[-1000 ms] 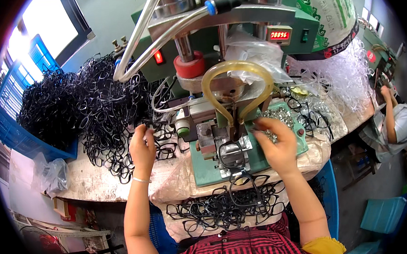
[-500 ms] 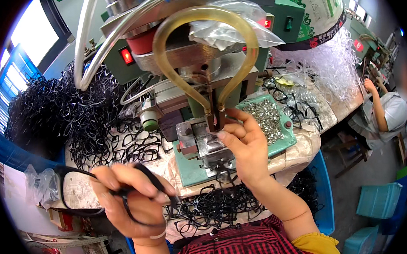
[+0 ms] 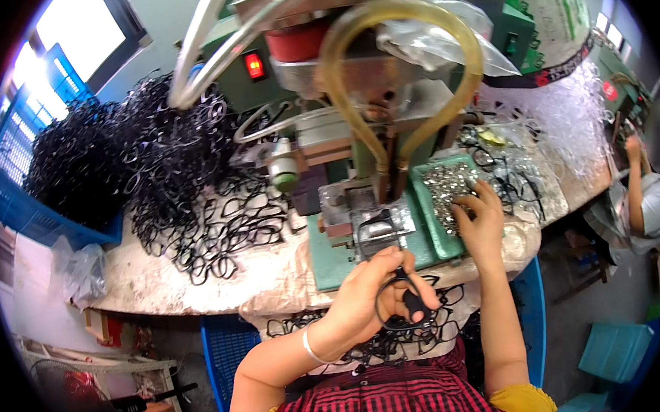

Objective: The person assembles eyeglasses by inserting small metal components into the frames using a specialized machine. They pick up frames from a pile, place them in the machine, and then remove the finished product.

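Note:
My left hand is closed around a black plastic glasses frame, just in front of the machine. Part of this frame reaches forward onto the metal fixture, under the machine's two narrow prongs. My right hand is at the green tray of small shiny metal pieces. Its fingers are bent and apart over the pieces, touching the heap. Whether a piece lies between the fingertips is too small to tell.
A yellowish hose loops in front of the machine. Black glasses frames are heaped at the left by a blue crate. More frames lie at the table's front edge. Clear plastic strips pile up at the right, near another person.
My left hand has brought the glasses frame from the left to the fixture. My right hand has left the prongs and moved right to the tray of metal pieces. The view has shifted.

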### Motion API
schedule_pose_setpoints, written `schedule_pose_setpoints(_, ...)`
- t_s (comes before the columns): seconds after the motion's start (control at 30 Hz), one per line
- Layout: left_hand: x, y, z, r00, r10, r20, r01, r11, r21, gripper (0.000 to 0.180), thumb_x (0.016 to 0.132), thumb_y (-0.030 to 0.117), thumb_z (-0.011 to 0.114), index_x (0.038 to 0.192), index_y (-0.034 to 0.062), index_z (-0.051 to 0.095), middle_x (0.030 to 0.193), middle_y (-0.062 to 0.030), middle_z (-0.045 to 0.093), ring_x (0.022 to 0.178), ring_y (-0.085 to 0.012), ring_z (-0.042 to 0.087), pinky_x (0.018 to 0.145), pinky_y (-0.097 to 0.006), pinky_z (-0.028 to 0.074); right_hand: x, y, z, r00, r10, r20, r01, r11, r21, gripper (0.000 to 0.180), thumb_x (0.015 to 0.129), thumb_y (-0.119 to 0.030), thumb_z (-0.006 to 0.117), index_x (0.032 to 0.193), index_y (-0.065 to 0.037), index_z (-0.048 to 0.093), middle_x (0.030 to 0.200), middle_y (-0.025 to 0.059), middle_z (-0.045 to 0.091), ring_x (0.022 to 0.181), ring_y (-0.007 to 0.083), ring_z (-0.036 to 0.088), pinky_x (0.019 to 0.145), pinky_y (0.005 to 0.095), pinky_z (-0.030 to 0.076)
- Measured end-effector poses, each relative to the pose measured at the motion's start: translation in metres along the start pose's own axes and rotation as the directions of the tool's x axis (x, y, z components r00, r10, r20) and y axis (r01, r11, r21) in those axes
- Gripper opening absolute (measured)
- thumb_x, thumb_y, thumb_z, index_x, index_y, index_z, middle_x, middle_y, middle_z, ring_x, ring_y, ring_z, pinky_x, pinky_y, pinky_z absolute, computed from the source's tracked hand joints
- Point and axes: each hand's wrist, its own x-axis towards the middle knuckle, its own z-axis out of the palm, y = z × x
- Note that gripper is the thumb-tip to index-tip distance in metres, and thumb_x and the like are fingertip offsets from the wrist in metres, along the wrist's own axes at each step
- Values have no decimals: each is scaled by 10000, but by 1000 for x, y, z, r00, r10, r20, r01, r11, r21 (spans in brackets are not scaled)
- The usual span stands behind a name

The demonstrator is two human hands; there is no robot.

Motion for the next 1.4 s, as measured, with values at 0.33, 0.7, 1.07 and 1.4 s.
schedule_pose_setpoints(0.33, -20, -23, -47, 958, -66, 278, 57, 998, 39, 502, 1070, 461, 318, 1125, 3, 516, 921, -159, 697, 783, -234, 685, 706, -334, 566, 10, -21, 14, 994, -97, 44, 101, 990, -100, 137, 770, -98, 741, 880, -31, 695, 1246, 225, 613, 1276, 378, 505, 1027, 459, 419)
schedule_pose_setpoints(0.7, -93, 99, -87, 156, 965, 210, -86, -199, 976, 84, 894, -33, 629, 966, -13, 669, 966, -88, 681, 885, -172, 627, 842, -306, 498, 12, -24, 8, 986, 7, -168, 16, 990, 137, 61, 827, -59, 700, 876, -22, 694, 905, 133, 690, 884, 314, 648, 808, 394, 495)
schedule_pose_setpoints(1.07, 35, 89, -248, 556, 829, -65, 710, -433, 555, 148, 708, 129, 677, 801, 37, 748, 1000, -111, 621, 1052, -312, 531, 874, -437, 434, -40, 11, -19, 868, 483, -111, -307, 699, 646, 103, 895, -57, 696, 959, 23, 688, 853, 11, 673, 785, 79, 585, 723, 224, 454)
schedule_pose_setpoints(1.4, 4, 117, -170, -72, 996, 48, -388, -72, 919, 52, 1026, 78, 505, 1002, 39, 483, 795, -12, 548, 713, -58, 494, 648, -197, 407, -1, -7, 7, 910, 392, 136, -347, 540, 767, 150, 881, 3, 684, 1031, 5, 685, 959, 51, 703, 872, 110, 643, 805, 239, 502)
